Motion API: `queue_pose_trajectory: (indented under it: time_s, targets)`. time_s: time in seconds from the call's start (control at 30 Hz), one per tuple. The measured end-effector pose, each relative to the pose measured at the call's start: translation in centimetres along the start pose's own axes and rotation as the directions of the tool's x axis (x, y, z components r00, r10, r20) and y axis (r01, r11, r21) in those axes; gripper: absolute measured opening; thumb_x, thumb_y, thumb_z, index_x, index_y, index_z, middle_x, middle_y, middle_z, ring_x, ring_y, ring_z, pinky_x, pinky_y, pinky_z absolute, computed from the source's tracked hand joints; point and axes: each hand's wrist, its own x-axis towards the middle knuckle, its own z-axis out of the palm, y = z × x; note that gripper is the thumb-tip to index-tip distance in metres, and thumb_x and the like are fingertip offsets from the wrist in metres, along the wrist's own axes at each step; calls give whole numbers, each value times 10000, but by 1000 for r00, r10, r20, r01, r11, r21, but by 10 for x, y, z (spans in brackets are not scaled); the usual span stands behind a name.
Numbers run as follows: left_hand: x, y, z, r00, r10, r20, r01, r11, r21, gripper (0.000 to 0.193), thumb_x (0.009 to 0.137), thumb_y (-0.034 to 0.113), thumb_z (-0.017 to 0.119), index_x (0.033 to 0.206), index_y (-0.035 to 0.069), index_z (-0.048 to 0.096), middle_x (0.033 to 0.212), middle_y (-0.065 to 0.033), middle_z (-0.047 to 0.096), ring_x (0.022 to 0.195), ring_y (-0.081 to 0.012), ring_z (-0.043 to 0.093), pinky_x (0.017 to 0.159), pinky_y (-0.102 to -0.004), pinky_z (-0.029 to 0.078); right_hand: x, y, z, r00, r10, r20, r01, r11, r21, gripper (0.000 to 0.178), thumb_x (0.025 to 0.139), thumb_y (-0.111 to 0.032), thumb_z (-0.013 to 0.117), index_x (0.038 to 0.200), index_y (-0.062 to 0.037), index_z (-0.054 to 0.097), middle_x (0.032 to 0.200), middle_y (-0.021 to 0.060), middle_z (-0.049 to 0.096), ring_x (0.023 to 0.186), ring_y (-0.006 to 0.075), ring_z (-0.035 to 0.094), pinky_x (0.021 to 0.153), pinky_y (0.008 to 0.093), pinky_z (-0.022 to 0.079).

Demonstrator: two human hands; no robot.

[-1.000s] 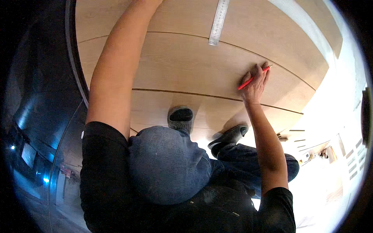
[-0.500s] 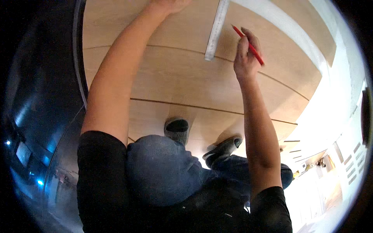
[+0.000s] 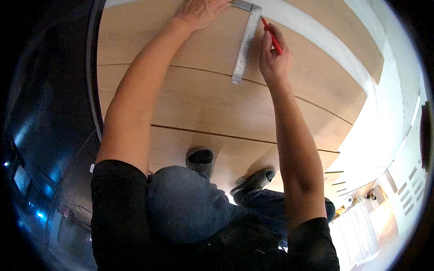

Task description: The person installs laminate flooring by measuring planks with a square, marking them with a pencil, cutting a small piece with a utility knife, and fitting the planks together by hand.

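**Square and pencil on the floor boards**

At the top of the view, the right hand [image 3: 273, 58] is curled shut round a red pencil [image 3: 271, 36], fingers pinching it w/ the tip angled up and left, right beside the long blade of a metal square [image 3: 244, 45]. Pencil tip looks to sit just at the blade's right edge; can't tell if it touches the wood. The left hand [image 3: 201, 11] lies palm down, fingers spread fairly flat, pressing on the short arm of the square near the corner, not wrapped round anything. The square's long blade runs down and slightly left across a light wood floor board [image 3: 190, 99], ending near a dark seam between boards. A pale strip [image 3: 316, 31] runs diagonally just right of the hands. Both forearms are bare, sleeves black at the upper arms. Lower down, a knee in blue jeans [image 3: 181, 203] and two grey slippers [image 3: 201, 158] rest on the boards. Left side is a dark glossy surface [image 3: 49, 117] w/ small blue reflections.
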Motion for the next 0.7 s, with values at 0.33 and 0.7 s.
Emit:
queue_pose_trajectory:
  time_s: [0.33,0.7]
  targets:
    - [8,10,-15,995,-23,95,29,997,-69,294,944,231,635,1212,125,690,1146,-105,607,1090,-319,537,981,-468,438,-18,5,-5,984,-172,35,175,979,-108,305,960,-195,598,1201,-21,664,1053,241,700,969,414,688,865,452,548]
    - [5,11,-17,999,18,46,-15,998,-61,288,934,206,635,1198,110,696,1109,-112,601,1074,-323,536,982,-460,428,-104,-4,-19,969,-188,160,212,965,-151,269,930,-124,623,1170,-6,643,1090,217,693,1006,383,674,873,445,551]
